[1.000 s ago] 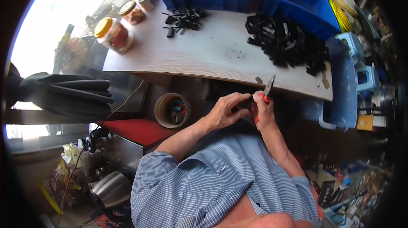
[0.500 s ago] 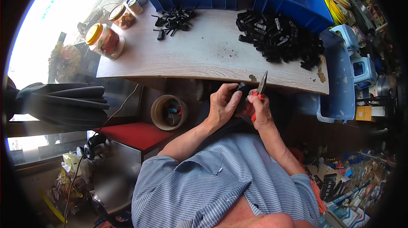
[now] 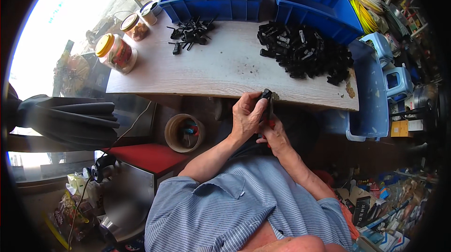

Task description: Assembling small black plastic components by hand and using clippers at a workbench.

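Just off the near edge of the table, my left hand [image 3: 245, 118] is closed on a small black plastic part [image 3: 266, 94], pinched between thumb and fingers with its top poking out. Beside it my right hand [image 3: 277, 139] grips red-handled pliers [image 3: 271, 124]. Their pointed metal jaws rise right by the black part; whether they touch it I cannot tell. On the table lie a large heap of similar black parts [image 3: 305, 52] at the right and a smaller pile of black pieces with thin stems [image 3: 192, 32] at the left.
At the back stand a blue bin [image 3: 211, 7] of black parts and another blue bin [image 3: 314, 3]. Jars, one a yellow-lidded jar [image 3: 117, 55], line the table's left side. A round bucket [image 3: 171, 141] sits below the table; a pale blue tub [image 3: 371, 106] stands right.
My right hand has swung the pliers left and lower, bringing their jaws from pointing up and away to beside the black part. My left hand stays nearly in place.
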`<state>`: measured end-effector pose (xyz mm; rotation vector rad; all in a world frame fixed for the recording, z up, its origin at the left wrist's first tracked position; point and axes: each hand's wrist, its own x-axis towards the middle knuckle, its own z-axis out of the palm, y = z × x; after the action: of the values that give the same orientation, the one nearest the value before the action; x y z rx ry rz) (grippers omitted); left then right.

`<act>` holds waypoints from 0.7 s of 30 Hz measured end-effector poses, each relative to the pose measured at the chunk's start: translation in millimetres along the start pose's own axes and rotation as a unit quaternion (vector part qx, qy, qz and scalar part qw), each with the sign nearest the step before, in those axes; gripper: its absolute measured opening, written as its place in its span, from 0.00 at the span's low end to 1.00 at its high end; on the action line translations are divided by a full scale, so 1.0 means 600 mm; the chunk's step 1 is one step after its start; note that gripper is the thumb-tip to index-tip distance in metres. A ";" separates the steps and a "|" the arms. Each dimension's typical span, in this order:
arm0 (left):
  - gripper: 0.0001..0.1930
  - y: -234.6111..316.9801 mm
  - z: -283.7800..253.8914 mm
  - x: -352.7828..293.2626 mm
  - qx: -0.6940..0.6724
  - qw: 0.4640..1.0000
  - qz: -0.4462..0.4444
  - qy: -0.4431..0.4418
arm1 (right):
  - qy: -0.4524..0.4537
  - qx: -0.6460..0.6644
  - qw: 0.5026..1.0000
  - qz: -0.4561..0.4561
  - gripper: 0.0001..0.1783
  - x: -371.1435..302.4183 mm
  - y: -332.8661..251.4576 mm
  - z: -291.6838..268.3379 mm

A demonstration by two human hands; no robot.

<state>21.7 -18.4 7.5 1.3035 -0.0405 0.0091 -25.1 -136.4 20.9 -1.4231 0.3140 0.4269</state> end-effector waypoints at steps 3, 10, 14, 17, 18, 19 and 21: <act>0.11 0.001 0.004 0.000 0.008 1.000 0.021 0.008 | 0.002 -0.017 1.000 -0.006 0.25 0.001 0.004 -0.002; 0.10 0.005 0.010 0.001 0.001 1.000 0.005 0.020 | 0.012 -0.027 0.999 -0.017 0.24 -0.002 -0.001 -0.001; 0.10 -0.002 0.007 0.006 0.032 0.999 0.017 0.022 | -0.005 -0.026 1.000 -0.015 0.25 0.004 0.007 -0.005; 0.11 -0.004 0.006 0.007 0.046 0.999 0.019 0.019 | -0.010 -0.019 1.000 -0.013 0.26 0.004 0.007 -0.005; 0.11 -0.004 0.005 0.007 0.043 0.999 0.014 0.012 | -0.012 -0.018 1.000 -0.013 0.26 0.003 0.005 -0.004; 0.11 -0.005 0.005 0.007 0.043 0.999 0.014 0.011 | -0.011 -0.018 1.000 -0.013 0.26 0.002 0.002 -0.003; 0.11 -0.007 0.005 0.007 0.058 0.998 0.019 0.020 | -0.009 -0.018 1.000 -0.004 0.26 0.000 -0.002 -0.002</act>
<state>25.8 -22.3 4.2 1.4178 -0.0302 0.0716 -24.4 -137.8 22.0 -1.4544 0.2874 0.4390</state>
